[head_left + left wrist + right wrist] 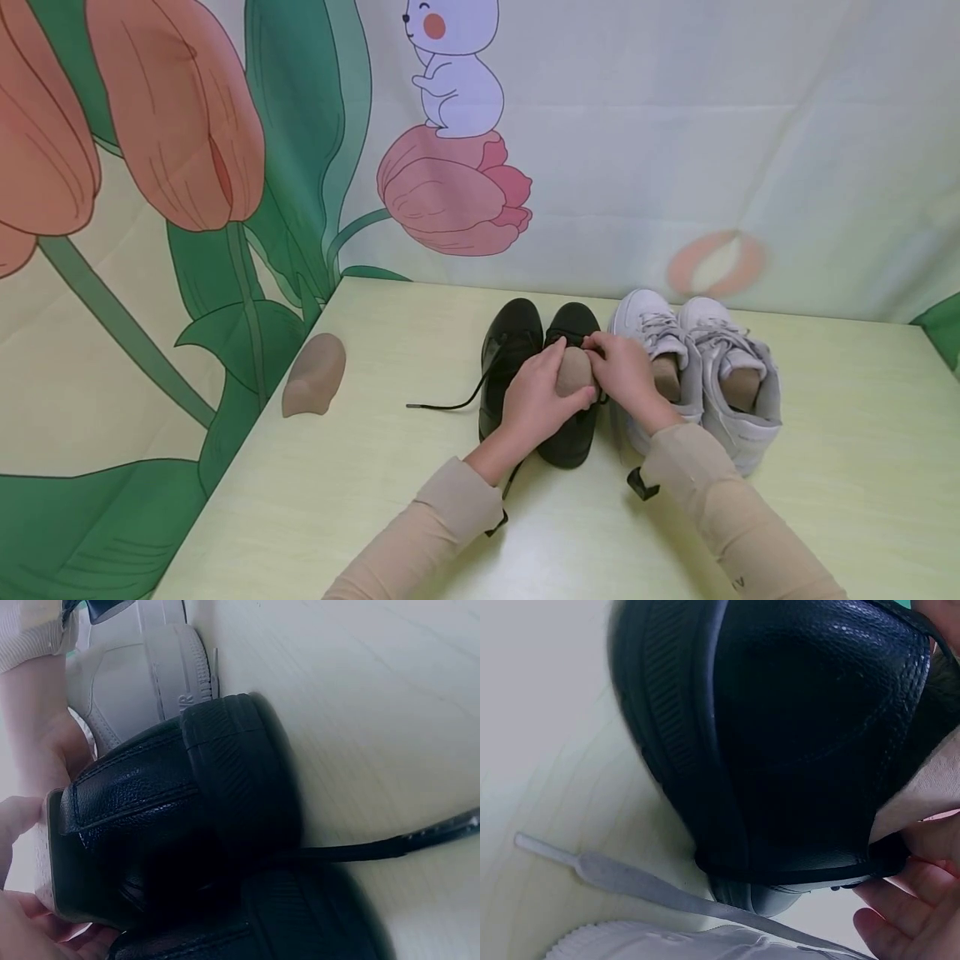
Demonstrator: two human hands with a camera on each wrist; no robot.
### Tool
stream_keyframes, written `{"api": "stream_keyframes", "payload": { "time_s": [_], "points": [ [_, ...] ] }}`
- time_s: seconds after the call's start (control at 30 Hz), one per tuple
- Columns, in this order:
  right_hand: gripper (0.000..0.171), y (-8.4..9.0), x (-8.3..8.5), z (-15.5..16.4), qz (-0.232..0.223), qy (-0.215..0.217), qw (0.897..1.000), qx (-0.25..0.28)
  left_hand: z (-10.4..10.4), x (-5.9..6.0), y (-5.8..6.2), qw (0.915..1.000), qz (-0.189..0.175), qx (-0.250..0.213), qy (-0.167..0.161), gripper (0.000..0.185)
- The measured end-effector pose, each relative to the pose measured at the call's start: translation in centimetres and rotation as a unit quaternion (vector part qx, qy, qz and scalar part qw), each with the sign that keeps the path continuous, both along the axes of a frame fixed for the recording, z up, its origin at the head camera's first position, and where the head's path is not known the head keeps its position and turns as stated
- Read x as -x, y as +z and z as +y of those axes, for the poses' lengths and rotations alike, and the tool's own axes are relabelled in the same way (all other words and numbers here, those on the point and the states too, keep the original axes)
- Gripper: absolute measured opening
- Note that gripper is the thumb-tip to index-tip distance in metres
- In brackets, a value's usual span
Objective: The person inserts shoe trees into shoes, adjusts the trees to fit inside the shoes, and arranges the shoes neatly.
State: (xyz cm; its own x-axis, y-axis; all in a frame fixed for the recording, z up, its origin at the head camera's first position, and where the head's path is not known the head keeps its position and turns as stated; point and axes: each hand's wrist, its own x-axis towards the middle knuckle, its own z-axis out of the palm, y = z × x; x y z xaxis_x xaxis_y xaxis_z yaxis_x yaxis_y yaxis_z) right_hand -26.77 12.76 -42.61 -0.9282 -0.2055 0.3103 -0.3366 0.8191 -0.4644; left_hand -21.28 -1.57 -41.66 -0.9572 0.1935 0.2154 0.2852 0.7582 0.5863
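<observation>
My left hand (534, 398) grips a brown molded shoe insert (574, 372) between thumb and fingers, its front end down in the right black shoe (567, 443). In the right wrist view the insert (922, 787) slants into the shoe's opening. With curled fingers my right hand (624, 371) pinches the upper edge of that same shoe, near the tongue and laces. Alongside on the left stands the other black shoe (513, 323), a loose lace (450, 407) trailing from it. A second brown insert (315, 375) lies at the table's left edge.
Two white shoes (750, 437) stand close by on the right, each with a brown insert (741, 388) inside. A white lace (652, 889) hangs out beside the black shoe. Behind the pale table (847, 467) rises a printed cloth (637, 167) with tulips.
</observation>
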Motion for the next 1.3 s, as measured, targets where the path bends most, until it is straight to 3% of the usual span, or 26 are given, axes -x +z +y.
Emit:
{"api": "stream_keyframes", "payload": {
  "time_s": [1.3],
  "points": [
    [0.011,-0.04,-0.07,-0.05,-0.003,-0.005,1.000,0.005,0.07,0.25,-0.43,0.9998,0.004,0.018,0.006,0.068]
  ]
}}
